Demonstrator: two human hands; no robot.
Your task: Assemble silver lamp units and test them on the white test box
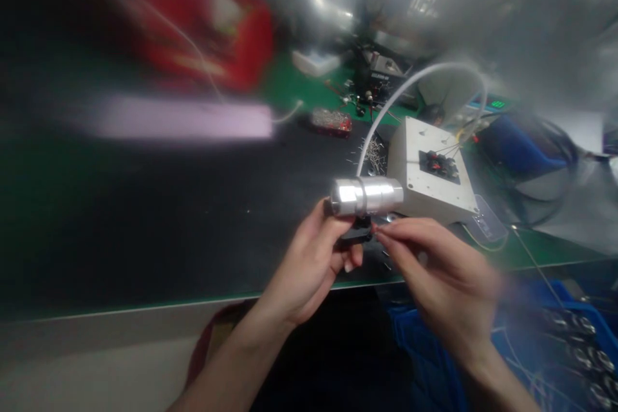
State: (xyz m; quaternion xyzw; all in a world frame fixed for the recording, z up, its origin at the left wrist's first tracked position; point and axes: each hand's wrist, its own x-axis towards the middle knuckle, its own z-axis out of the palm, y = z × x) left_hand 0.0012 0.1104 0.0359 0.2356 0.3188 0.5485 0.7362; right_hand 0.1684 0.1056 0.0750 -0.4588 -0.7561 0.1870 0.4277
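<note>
My left hand (313,264) is closed around a shiny silver metal cylinder (367,196) with a small black part (358,232) under it, held above the bench's front edge. My right hand (434,270) comes in from the right, fingers pinched together at the black part just below the cylinder. What the fingertips pinch is too small and blurred to name. A white cable (420,74) arcs up behind the cylinder.
A white box (410,193) with a black socket and wires sits behind the hands on the dark mat (193,219). Small metal pins (374,154) lie beside it. A blue bin (555,347) with parts stands at lower right. A blurred red container (207,32) is at far left.
</note>
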